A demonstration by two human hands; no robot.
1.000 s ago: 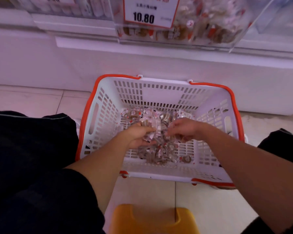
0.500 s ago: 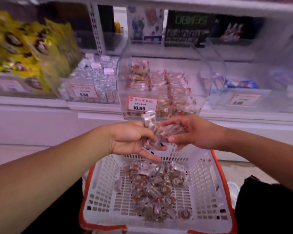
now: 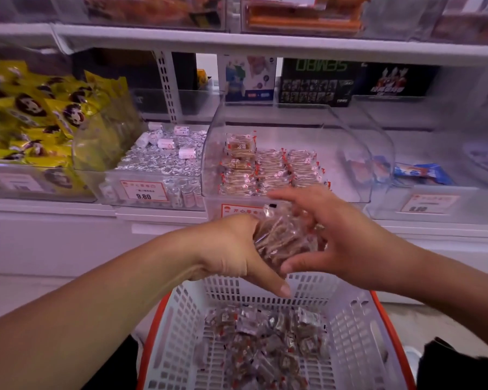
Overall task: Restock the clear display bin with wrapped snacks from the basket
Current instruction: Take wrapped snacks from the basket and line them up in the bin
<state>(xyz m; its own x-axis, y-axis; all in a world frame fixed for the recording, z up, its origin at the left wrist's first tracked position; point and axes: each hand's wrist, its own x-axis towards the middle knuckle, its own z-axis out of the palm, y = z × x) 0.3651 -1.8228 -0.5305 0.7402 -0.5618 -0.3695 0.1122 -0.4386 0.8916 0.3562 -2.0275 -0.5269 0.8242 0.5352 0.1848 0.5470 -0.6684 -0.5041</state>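
Below shelf bins (image 3: 296, 153), hands (image 3: 347, 243) cup snacks (image 3: 282, 237).

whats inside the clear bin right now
Rows of wrapped snacks fill the left part of the clear bin; its right part looks bare. The hands and held bundle cover its front.

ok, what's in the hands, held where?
A stack of wrapped snacks, pressed between both: left hand grips its left side, right hand cups its right side.

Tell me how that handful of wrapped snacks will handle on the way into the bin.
The wrapped snacks look glossy, so probably slippery. They are loose pieces cupped between left hand and right hand, so some may spill.
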